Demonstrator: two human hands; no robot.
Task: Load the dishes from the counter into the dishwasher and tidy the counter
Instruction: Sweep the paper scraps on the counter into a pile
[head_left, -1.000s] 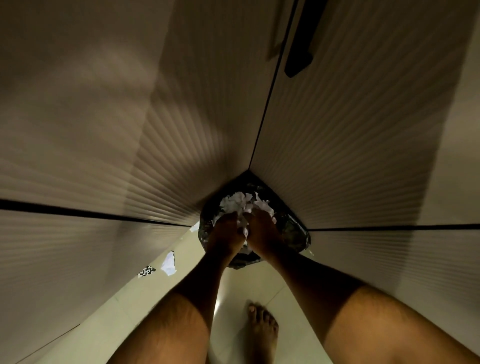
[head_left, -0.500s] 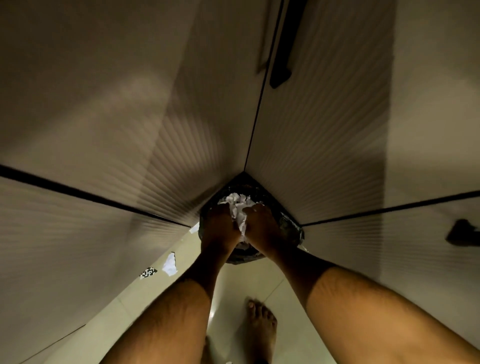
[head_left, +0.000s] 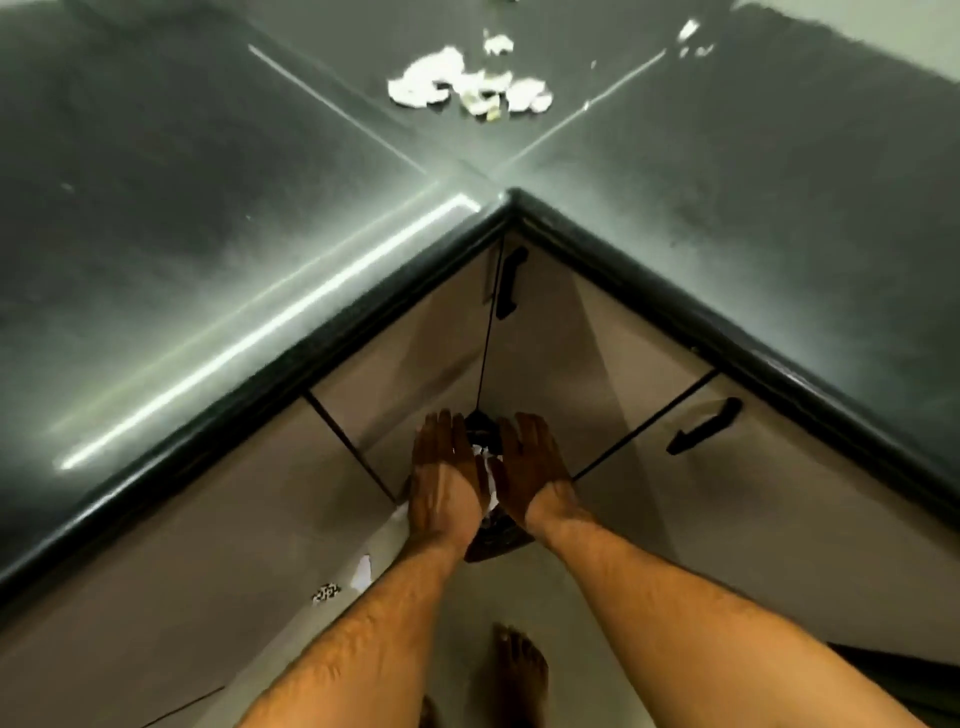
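Note:
My left hand (head_left: 444, 470) and my right hand (head_left: 532, 467) hover side by side with straight fingers, holding nothing, above a dark bin (head_left: 493, 543) on the floor in the cabinet corner. White crumpled paper (head_left: 488, 480) shows in the bin through the gap between the hands. Most of the bin is hidden by my hands. On the dark L-shaped counter (head_left: 208, 218), near the back corner, lies a heap of white paper scraps (head_left: 462, 83).
Beige cabinet doors with black handles (head_left: 506, 283) (head_left: 704, 426) meet in the corner under the counter edge. Two paper bits (head_left: 363, 569) (head_left: 325, 592) lie on the tiled floor at left. My bare foot (head_left: 519, 670) stands on the floor below the bin.
Both hands have let go of the crumpled paper, opened and risen above the bin. The view has lifted, so the counter top and its scraps have come into sight.

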